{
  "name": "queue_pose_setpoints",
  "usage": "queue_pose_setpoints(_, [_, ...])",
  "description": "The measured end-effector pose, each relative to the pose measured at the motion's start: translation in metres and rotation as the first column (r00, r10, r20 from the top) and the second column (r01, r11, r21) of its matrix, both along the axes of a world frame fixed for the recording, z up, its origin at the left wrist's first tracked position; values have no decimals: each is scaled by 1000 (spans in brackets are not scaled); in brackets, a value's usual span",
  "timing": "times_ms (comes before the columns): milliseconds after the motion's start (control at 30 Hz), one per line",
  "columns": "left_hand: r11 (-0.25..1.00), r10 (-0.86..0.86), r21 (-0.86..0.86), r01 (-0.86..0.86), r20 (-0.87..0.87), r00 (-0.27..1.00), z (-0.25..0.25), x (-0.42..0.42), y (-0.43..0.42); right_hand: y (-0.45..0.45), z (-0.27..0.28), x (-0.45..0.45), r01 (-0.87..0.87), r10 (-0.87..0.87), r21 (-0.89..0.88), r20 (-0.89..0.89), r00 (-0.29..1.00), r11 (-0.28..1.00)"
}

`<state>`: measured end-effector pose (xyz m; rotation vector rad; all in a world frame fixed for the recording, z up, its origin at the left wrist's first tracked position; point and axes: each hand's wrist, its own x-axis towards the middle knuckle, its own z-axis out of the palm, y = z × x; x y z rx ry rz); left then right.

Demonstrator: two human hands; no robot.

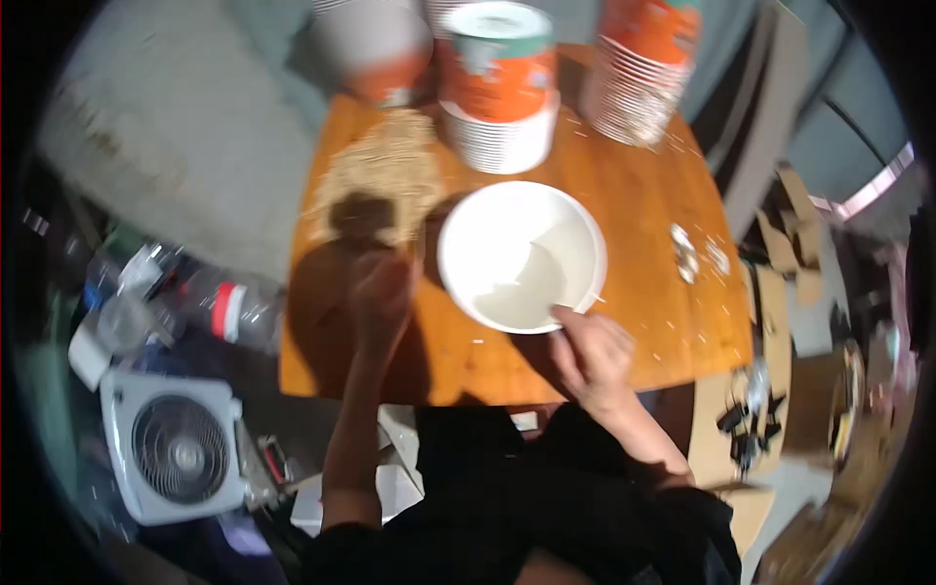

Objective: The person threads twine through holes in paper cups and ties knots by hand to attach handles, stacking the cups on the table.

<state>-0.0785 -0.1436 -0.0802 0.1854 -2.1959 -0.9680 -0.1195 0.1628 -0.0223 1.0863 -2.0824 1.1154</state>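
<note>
A: Principal item?
B: White tub (478,244), upright, mouth up, on the wooden table (653,229), near the edge closest to the person. Plain inner wall and base visible; no filling made out.

A: Right hand (600,361)?
B: At the tub's near right rim. Thumb and index finger nearly closed, apparently pinching the rim; remaining fingers loosely curled.

A: Left hand (380,292)?
B: Left of the tub, apart from it, nearest to a flattened tan heap (405,166). Fingers appear curled inward; motion blur. Whether they hold anything: cannot tell.

A: Stage reached?
B: Judged from the layout only: the tub is separate from the stacks and uncovered. The tan material lies outside it, on the wood. Amount done or left: not determinable from this view.

A: Farther out?
B: Beyond the tub, a middle stack (499,93) of nested white tubs, topped with orange-and-green printing. A left stack (375,49), blurred, behind the heap; a right stack (639,88) with pale bits about its lower part. White scraps (684,253) lie right of the tub.

A: Surroundings?
B: Lower left, a grey box fan (185,448) and a clear bottle (252,312) with a red-and-white band. Far right, opened cardboard (795,234).
</note>
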Motion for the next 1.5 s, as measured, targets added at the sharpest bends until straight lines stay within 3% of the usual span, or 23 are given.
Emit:
queue_pose_setpoints(67, [997, -19, 80, 6, 161, 987, 11, 34, 30, 0, 1, 1, 21, -21, -36, 17, 1000, 999])
queue_pose_setpoints(167, [987, -123, -80, 138, 171, 977, 11, 71, 70, -2, -14, 10, 4, -39, -184, -189, 981, 983])
queue_pose_setpoints(267, [972, -206, -51, 229, 280, 938, 17, 94, 102, 0, -26, 32, -107, 117, 56, -213, 970, 993])
queue_pose_setpoints(333, [966, -257, 48, 254, 282, 924, 20, 101, 113, -7, -46, 44, -157, 165, 100, -79, 983, 983])
queue_pose_setpoints(433, [960, -259, 176, 217, 271, 927, 11, 106, 119, -9, -55, 59, -268, 271, -47, 246, 930, 962])
queue_pose_setpoints(500, [960, -237, 213, 184, 264, 935, 10, 105, 122, -11, -54, 64, -264, 278, -88, 290, 916, 961])
queue_pose_setpoints(567, [947, -298, 184, 263, 197, 934, 15, 97, 126, -10, -53, 63, -262, 290, -128, 324, 901, 957])
queue_pose_setpoints(633, [935, -330, 191, 298, 167, 929, 20, 92, 127, -4, -53, 61, -328, 310, -44, 469, 827, 944])
queue_pose_setpoints(700, [920, -368, 203, 336, 145, 919, 24, 92, 127, 1, -47, 54, -326, 324, -79, 460, 826, 942])
queue_pose_setpoints(767, [869, -316, 426, 251, 88, 945, 26, 95, 130, 7, -39, 48, -314, 338, -128, 425, 840, 941])
queue_pose_setpoints(867, [808, -322, 546, 222, 94, 942, 23, 103, 126, 3, -42, 45, -213, 291, -237, 374, 881, 948])
queue_pose_setpoints(1033, [774, -417, 577, 261, 153, 896, 20, 109, 132, 2, -25, 51, -212, 411, -416, 479, 776, 885])
queue_pose_setpoints(1100, [747, -425, 619, 243, 163, 890, 18, 111, 134, 3, -26, 52, -244, 433, -420, 445, 784, 874])
queue_pose_setpoints(1133, [807, -371, 551, 213, 193, 908, 16, 112, 134, 3, -27, 51, -286, 462, -422, 409, 787, 861])
queue_pose_setpoints(1167, [859, -315, 478, 181, 216, 924, 15, 112, 134, 1, -29, 49, -253, 373, -360, 319, 871, 898])
queue_pose_setpoints(1200, [856, -325, 481, 191, 211, 922, 17, 112, 137, 4, -27, 49, -245, 363, -356, 317, 876, 902])
queue_pose_setpoints(1267, [896, -193, 441, 45, 295, 936, 28, 112, 143, 9, -21, 49, -198, 245, -170, 329, 912, 965])
queue_pose_setpoints(1333, [897, -221, 433, 85, 274, 936, 34, 109, 144, 11, -23, 51, -169, 215, -164, 327, 920, 972])
queue_pose_setpoints(1400, [900, -243, 420, 119, 255, 936, 34, 106, 143, 13, -34, 55, -273, 299, -120, 417, 859, 954])
queue_pose_setpoints(1500, [865, -247, 490, 109, 225, 943, 27, 105, 139, 15, -40, 56, -241, 265, -111, 385, 884, 964])
